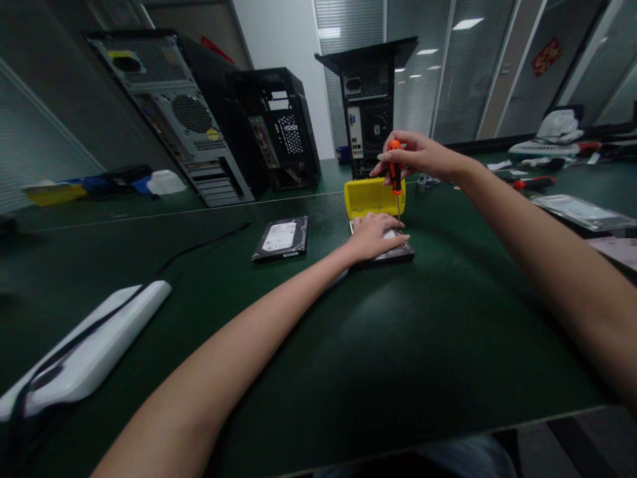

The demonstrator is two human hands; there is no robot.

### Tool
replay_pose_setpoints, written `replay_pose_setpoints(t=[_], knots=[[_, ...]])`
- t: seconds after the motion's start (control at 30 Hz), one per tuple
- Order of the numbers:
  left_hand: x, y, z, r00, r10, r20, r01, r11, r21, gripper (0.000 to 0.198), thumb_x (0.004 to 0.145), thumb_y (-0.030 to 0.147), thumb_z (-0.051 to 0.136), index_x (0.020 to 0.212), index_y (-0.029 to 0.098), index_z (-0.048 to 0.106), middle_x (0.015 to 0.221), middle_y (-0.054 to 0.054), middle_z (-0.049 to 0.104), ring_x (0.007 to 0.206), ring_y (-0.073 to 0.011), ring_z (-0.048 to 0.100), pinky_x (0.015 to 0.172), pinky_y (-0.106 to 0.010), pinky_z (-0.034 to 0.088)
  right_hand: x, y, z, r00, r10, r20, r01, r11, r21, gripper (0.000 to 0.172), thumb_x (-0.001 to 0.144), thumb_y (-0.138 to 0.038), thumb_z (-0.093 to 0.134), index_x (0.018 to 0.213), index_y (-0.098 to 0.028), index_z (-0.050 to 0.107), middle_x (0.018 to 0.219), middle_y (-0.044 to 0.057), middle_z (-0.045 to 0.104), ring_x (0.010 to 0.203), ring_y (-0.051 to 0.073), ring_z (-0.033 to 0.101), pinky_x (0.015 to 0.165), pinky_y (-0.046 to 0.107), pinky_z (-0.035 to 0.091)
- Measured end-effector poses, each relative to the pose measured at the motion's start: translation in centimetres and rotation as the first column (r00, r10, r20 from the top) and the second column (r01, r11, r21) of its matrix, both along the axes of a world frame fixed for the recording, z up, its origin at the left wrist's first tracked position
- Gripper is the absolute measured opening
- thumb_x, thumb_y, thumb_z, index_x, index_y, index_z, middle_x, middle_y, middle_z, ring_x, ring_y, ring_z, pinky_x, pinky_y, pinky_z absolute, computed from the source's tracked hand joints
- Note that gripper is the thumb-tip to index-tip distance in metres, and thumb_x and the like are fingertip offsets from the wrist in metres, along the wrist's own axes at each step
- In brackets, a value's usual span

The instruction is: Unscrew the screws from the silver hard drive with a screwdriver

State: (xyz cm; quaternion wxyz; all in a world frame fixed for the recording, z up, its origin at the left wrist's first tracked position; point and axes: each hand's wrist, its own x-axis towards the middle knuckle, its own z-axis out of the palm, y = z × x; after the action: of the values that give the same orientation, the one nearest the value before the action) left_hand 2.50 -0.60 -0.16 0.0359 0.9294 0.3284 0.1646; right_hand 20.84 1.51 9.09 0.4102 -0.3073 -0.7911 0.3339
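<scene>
My right hand (409,157) grips the orange and black handle of a screwdriver (395,174), held upright. Its thin shaft points down at the far right part of a hard drive (401,253) lying on the table. Fingers spread, my left hand (374,235) rests flat on top of that drive and covers much of its label. Whether the screwdriver's tip sits in a screw is too small to tell. Directly behind the drive stands an open yellow case (373,198). A second hard drive (281,239) lies label up to the left.
Computer towers (199,113) stand along the back, among them an open black case (279,129) and another tower (371,113). At left lies a white power strip-like object (94,348) with a black cable. Another drive (582,211) and a red-black tool (535,182) are at right.
</scene>
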Motion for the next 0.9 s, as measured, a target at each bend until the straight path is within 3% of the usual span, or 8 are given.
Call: replay_pose_setpoints(t=[0.2, 0.3, 0.5, 0.67, 0.9], knots=[[0.07, 0.05, -0.03, 1.000, 0.004, 0.005, -0.004, 1.000, 0.005, 0.047, 0.088, 0.058, 0.043, 0.119, 0.027, 0.061, 0.125, -0.003, 0.059, 0.112, -0.0285, 0.047, 0.087, -0.041, 0.032, -0.32, 0.25, -0.26, 0.998, -0.053, 0.018, 0.051, 0.992, 0.113, 0.025, 0.083, -0.033, 0.061, 0.104, -0.020, 0.057, 0.073, 0.001, 0.065, 0.067, 0.016, 0.066, 0.056, 0.027, 0.053], [0.10, 0.03, -0.01, 1.000, 0.003, 0.007, -0.003, 1.000, -0.001, 0.047, 0.088, 0.058, 0.043, 0.119, 0.027, 0.060, 0.125, -0.003, 0.059, 0.113, -0.0286, 0.047, 0.087, -0.041, 0.032, -0.46, 0.49, -0.41, 0.999, -0.051, 0.010, 0.050, 0.990, 0.134, 0.023, 0.082, -0.037, 0.063, 0.096, -0.020, 0.059, 0.069, 0.000, 0.062, 0.064, 0.014, 0.064, 0.057, 0.028, 0.054], [0.13, -0.20, 0.12, 1.000, 0.016, -0.004, -0.016, 1.000, -0.005, 0.047, 0.088, 0.057, 0.043, 0.120, 0.027, 0.060, 0.126, -0.004, 0.059, 0.113, -0.0285, 0.046, 0.088, -0.041, 0.031, -0.80, 0.56, -0.49, 0.998, -0.029, -0.051, 0.032, 0.998, 0.056, 0.040, 0.088, -0.058, 0.045, 0.083, -0.018, 0.052, 0.064, 0.000, 0.056, 0.061, 0.013, 0.062, 0.061, 0.030, 0.056], [0.12, -0.01, -0.05, 1.000, 0.011, -0.005, -0.011, 1.000, 0.014, 0.048, 0.088, 0.059, 0.042, 0.120, 0.027, 0.060, 0.125, -0.004, 0.059, 0.112, -0.0283, 0.048, 0.087, -0.041, 0.032, -0.99, 0.40, -0.49, 0.998, 0.002, -0.060, -0.002, 1.000, -0.004, 0.034, 0.091, -0.050, 0.044, 0.088, -0.018, 0.052, 0.067, 0.001, 0.058, 0.063, 0.015, 0.062, 0.063, 0.036, 0.057], [0.08, 0.21, -0.18, 1.000, 0.009, 0.003, -0.009, 1.000, 0.017, 0.048, 0.088, 0.059, 0.043, 0.120, 0.028, 0.060, 0.126, -0.003, 0.059, 0.112, -0.0288, 0.048, 0.087, -0.042, 0.032, -0.78, -0.07, -0.02, 1.000, 0.023, -0.015, -0.023, 0.999, 0.032, 0.033, 0.089, -0.050, 0.048, 0.086, -0.017, 0.052, 0.073, 0.002, 0.061, 0.066, 0.015, 0.064, 0.061, 0.031, 0.056]])
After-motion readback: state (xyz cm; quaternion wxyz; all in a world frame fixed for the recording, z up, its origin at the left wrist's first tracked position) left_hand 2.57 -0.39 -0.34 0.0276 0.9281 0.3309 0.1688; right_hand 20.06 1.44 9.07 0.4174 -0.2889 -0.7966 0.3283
